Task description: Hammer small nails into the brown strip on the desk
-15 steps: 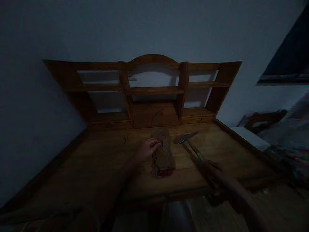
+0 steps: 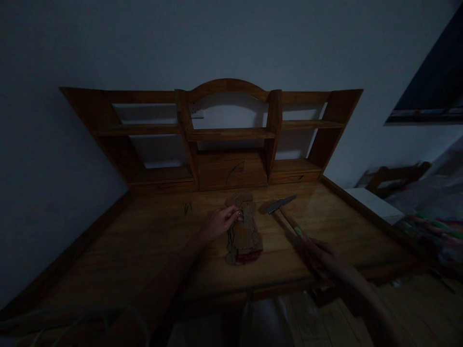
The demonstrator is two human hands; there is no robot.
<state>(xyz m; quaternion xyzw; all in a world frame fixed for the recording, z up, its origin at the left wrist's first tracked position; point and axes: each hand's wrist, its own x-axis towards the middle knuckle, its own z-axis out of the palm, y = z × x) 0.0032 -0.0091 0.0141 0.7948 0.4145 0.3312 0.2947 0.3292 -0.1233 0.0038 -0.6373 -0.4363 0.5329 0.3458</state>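
Pinching tiny nail-like pin (image 2: 239, 212) on rough brown wood block (image 2: 246, 238) with left hand (image 2: 220, 222); clamping wooden-handled hammer (image 2: 285, 218) at three o'clock with right hand (image 2: 320, 258); keeping taps light.

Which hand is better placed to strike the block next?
Right. The right hand grips the hammer by its handle, head just right of the block; the left hand only touches the block.

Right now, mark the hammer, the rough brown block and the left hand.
hammer (image 2: 288, 221): head view, on the wooden handle below the metal head.
rough brown block (image 2: 245, 237): head view, middle of its top face.
left hand (image 2: 220, 223): head view, back of the hand.
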